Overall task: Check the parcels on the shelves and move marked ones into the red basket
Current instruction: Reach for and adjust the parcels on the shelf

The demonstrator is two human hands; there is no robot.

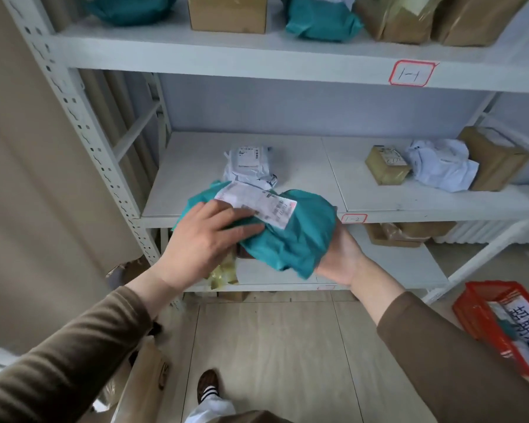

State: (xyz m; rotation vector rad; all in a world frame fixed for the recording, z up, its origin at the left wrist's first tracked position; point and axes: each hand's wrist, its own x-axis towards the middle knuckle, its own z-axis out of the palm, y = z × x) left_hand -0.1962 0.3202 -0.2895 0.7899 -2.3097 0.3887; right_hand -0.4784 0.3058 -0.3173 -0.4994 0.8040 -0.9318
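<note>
left hand (pixel 202 239) flat on teal parcel (pixel 290 236); right hand (pixel 338 259) grip cupped under it

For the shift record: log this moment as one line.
phase: checking label | left hand: on teal parcel | right hand: supporting underneath | red basket: floor, right

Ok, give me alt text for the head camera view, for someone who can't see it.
Two hands hold a teal plastic mailer bag with a white shipping label before grey metal shelving: the left hand rests on top, the right hand supports it underneath. A red plastic basket sits on the floor, lower right.
</note>
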